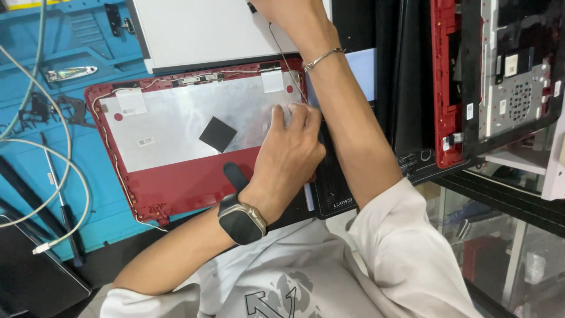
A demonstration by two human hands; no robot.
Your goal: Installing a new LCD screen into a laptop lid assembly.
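A red laptop lid cover (176, 182) lies inside-up on the blue mat, lined with silver foil (176, 118) and a black square pad (218, 133). My left hand (286, 154), with a dark smartwatch (240, 221) on the wrist, rests on the cover's right side, fingertips pressing the foil near its right edge. My right hand (282, 10), a thin bracelet (322, 58) on the wrist, reaches to the top of the view at the edge of a white screen panel (206, 29). Its fingers are cut off. A thin cable (281, 53) runs down from it to the cover.
A blue work mat (35, 176) at left carries metal tweezers (70, 73), a screwdriver and white cables (65, 176). A black laptop base (412, 106) and a red-and-black opened chassis (506, 76) lie at right. A glass counter (506, 235) is at lower right.
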